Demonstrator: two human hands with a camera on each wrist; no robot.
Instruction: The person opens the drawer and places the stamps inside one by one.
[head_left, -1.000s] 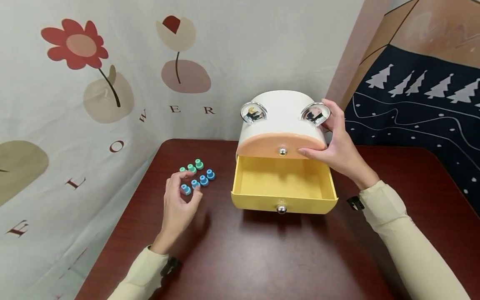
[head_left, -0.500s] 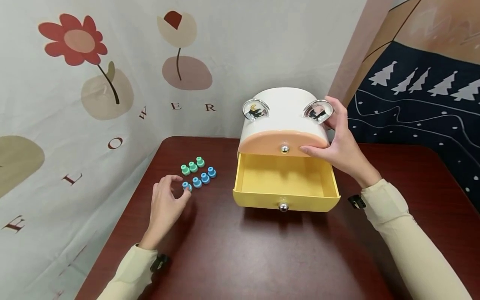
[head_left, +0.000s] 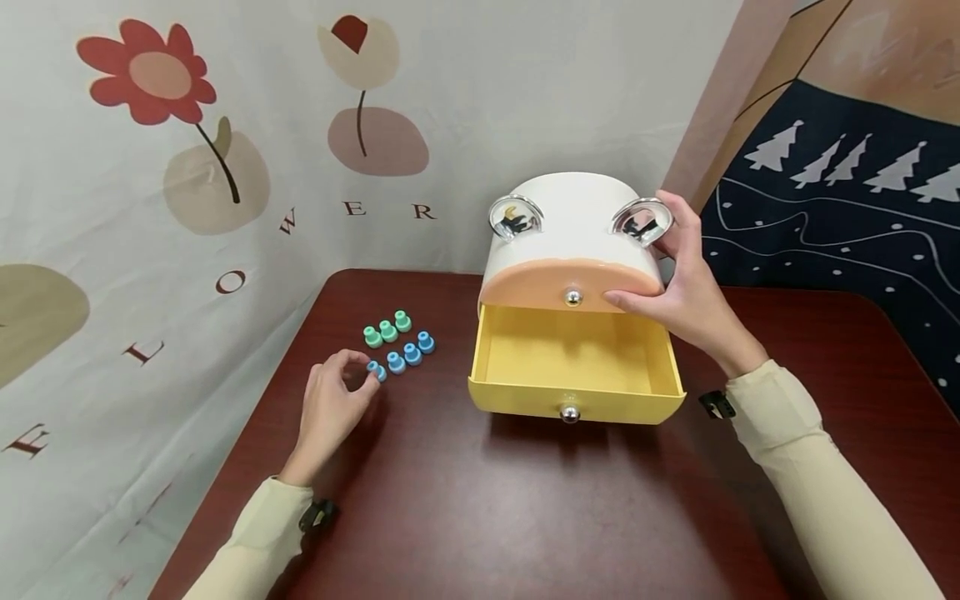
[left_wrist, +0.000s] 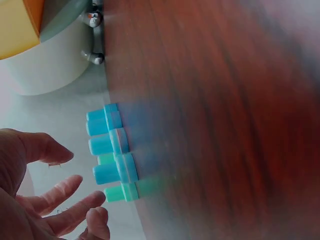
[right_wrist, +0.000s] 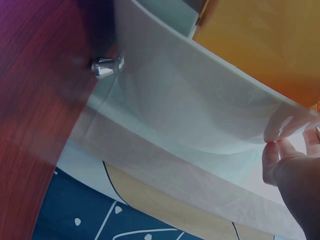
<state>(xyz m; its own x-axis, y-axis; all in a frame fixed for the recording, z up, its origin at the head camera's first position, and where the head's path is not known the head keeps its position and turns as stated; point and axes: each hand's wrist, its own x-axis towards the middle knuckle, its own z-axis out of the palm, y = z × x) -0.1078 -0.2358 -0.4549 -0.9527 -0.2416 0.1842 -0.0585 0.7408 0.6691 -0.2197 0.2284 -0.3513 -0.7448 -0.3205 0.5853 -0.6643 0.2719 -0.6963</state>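
In the head view a white drawer box (head_left: 577, 200) with a peach top drawer (head_left: 540, 287) stands at the back of the table. Its yellow drawer (head_left: 577, 404) is pulled out, with nothing inside. My right hand (head_left: 690, 292) grips the box's right side, thumb on the peach front and fingers behind a silver disc (head_left: 642, 223). Several small peg-like pieces with wide round bases stand at the left, a green row (head_left: 387, 332) behind a blue row (head_left: 412, 354). My left hand (head_left: 330, 404) is at the nearest blue piece (head_left: 377, 372); the left wrist view shows thumb and fingers apart, short of the pieces.
The dark red-brown tabletop (head_left: 510, 508) carries everything. A pale printed cloth (head_left: 247, 150) hangs at the back and left, a navy cloth with trees (head_left: 847, 225) at the right. Under the box, small silver feet (left_wrist: 92, 57) show in the left wrist view.
My left hand has drawn left, away from over the rows, then stayed beside the nearest blue piece. My right hand keeps its grip on the box. The head view has shifted slightly.
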